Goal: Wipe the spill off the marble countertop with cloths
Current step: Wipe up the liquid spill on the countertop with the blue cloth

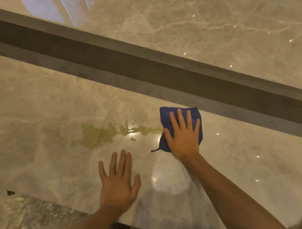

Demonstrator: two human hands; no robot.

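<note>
Marble, beige and veined, fills the view: a polished countertop (pixel 37 108) running corner to corner, backed by a dark strip (pixel 143 68) and, beyond that, a second glossy marble surface (pixel 211 19) catching pinpoints of light. A person leans over the near edge, both bare forearms reaching in from the bottom.

A yellowish-green spill (pixel 101 135) lies on the countertop at mid-frame, a wide patch on its left thinning into a streak that runs right until it meets the cloth. A small separate drop (pixel 133 139) sits just below the streak.

The right hand (pixel 183 139) lies palm-down on a blue cloth (pixel 166 115), fingers spread and flat, pressing it against the marble near the dark strip. The cloth is crumpled under the palm, showing past the fingertips and on both sides of the hand, with a loose thread trailing from its lower left corner. Its left edge touches the right end of the spill.

The left hand (pixel 118 185) is empty, palm-down with fingers spread, on or just above the marble below the spill and left of the cloth; contact cannot be judged.

A small dark speck (pixel 10 192) lies at far left.
</note>
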